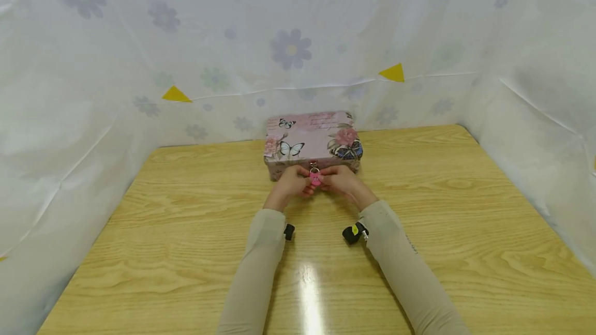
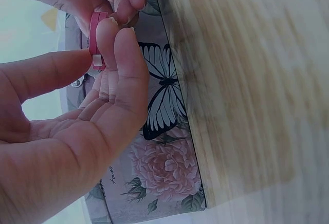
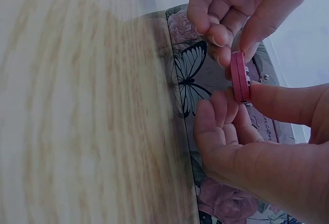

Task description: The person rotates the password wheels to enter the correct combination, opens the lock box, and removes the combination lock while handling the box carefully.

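A pink combination padlock [image 1: 315,178] hangs by its shackle from the metal clasp [image 1: 313,163] on the front of a pink box [image 1: 307,136] printed with butterflies and roses. My left hand [image 1: 293,183] pinches one side of the padlock between thumb and fingers. From the other side my right hand [image 1: 343,182] pinches it too. Small number dials show on the padlock's face in the right wrist view, beside the right thumb [image 3: 288,100]. In the left wrist view the padlock [image 2: 96,39] appears edge-on, with the left thumb against it. The box lid is down.
The box stands near the back of a wooden table [image 1: 195,221]. Behind it hangs a white flowered curtain [image 1: 233,40], with yellow triangles [image 1: 177,94] on it. Black straps [image 1: 355,233] sit at both wrists, below the sleeves.
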Action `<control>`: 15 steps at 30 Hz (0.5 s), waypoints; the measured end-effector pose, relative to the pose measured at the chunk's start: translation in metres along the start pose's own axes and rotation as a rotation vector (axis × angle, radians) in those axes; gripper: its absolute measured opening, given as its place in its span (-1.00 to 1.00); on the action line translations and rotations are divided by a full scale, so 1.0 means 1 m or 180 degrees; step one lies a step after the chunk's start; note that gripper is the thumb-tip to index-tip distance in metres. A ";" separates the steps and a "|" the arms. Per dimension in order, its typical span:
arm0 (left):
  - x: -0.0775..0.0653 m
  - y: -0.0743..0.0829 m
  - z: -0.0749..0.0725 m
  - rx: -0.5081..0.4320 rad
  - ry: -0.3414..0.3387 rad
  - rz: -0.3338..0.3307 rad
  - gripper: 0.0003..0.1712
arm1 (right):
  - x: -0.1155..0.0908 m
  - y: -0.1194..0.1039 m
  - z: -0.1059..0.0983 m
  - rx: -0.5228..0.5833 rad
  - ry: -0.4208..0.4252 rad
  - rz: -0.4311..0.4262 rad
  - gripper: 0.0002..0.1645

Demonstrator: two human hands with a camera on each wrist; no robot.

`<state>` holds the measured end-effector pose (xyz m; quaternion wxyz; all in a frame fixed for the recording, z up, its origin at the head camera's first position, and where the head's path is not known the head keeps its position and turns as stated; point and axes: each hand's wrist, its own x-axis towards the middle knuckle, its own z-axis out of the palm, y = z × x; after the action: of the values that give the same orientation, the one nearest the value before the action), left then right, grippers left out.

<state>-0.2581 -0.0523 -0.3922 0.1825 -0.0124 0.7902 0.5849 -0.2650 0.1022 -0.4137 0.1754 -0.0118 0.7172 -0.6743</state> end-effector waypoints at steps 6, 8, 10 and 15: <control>0.000 -0.001 0.000 -0.0010 0.0000 -0.0010 -0.79 | 0.000 -0.001 -0.001 0.0038 -0.0019 0.0110 -0.61; 0.000 -0.001 0.000 -0.0019 0.0004 -0.0012 -0.80 | 0.000 -0.001 -0.001 0.0059 -0.0032 0.0151 -0.61; 0.001 -0.001 0.000 -0.0031 0.0009 -0.0011 -0.81 | 0.000 -0.001 -0.001 0.0078 -0.0045 0.0175 -0.61; 0.001 -0.001 0.000 -0.0041 0.0007 -0.0008 -0.81 | 0.001 0.000 -0.001 0.0041 -0.0036 0.0134 -0.59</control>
<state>-0.2585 -0.0521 -0.3930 0.1823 -0.0152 0.7866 0.5897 -0.2660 0.1032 -0.4137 0.1936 0.0006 0.7120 -0.6749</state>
